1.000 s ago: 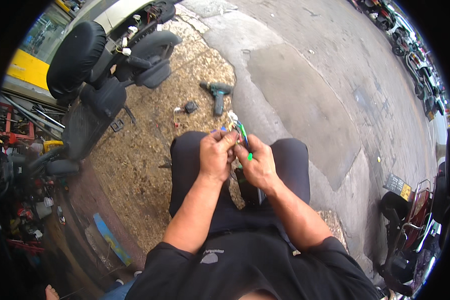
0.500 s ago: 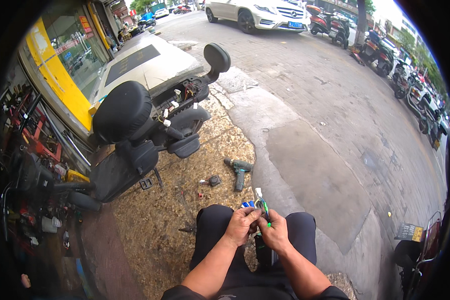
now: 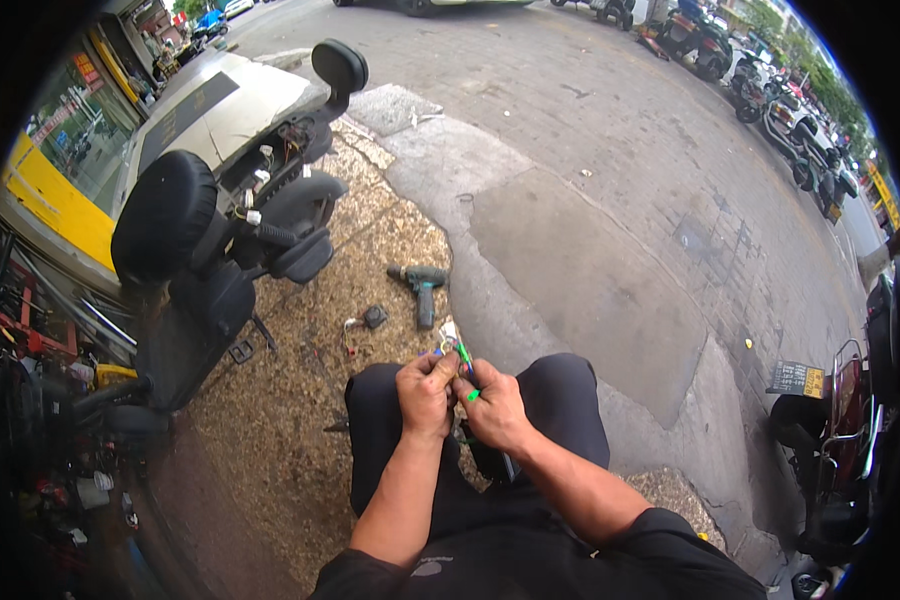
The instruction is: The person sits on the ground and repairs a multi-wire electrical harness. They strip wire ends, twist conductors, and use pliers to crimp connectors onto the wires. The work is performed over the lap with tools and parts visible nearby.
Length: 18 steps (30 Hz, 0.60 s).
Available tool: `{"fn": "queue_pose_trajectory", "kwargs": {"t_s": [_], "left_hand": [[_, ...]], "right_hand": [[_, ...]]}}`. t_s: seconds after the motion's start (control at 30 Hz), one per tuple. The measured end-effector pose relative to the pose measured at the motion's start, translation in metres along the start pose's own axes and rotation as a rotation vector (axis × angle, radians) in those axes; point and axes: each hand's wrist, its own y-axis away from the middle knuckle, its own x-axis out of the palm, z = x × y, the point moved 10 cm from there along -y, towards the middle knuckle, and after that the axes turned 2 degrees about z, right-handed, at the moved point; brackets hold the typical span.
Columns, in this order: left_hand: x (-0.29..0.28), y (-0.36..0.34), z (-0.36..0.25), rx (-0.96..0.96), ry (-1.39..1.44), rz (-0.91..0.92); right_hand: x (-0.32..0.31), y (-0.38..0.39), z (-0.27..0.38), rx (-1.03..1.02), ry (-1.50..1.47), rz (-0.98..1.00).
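Note:
My left hand (image 3: 426, 398) and my right hand (image 3: 494, 410) meet between my knees, fingers pinched around a bundle of thin coloured wires (image 3: 459, 347). Green sleeves show on the wires, one above the fingers and a second green piece (image 3: 473, 396) by my right thumb. A white plug (image 3: 449, 329) sticks out past the fingertips, with a bit of blue beside it. Below the hands, a dark box-shaped object (image 3: 488, 458) rests between my thighs, mostly hidden. The fingers cover the spot where the wires come together.
A cordless drill (image 3: 425, 293) lies on the pebbled ground ahead, near a small black part with wires (image 3: 374, 316). To the left stands a partly dismantled electric scooter (image 3: 270, 225) with exposed plugs. A parked motorbike (image 3: 850, 430) is at the right; clutter lines the left.
The whole view has swung, so the scooter, drill and ground sit further left and higher. Both hands stay together on the wires; my right hand's fingers now close nearer to the left's.

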Motion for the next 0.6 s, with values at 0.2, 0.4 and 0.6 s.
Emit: {"fn": "queue_pose_trajectory", "kwargs": {"t_s": [0.2,0.4,0.6], "left_hand": [[0.003,0.0,0.005,-0.037,0.139,-0.014],[0.02,0.009,-0.005,-0.063,0.124,0.11],[0.031,0.019,-0.006,-0.183,0.194,0.35]], "right_hand": [[-0.003,0.006,0.011,-0.011,-0.041,-0.011],[-0.009,0.006,0.017,0.005,-0.12,-0.009],[-0.012,0.003,0.016,-0.007,-0.112,-0.003]]}}
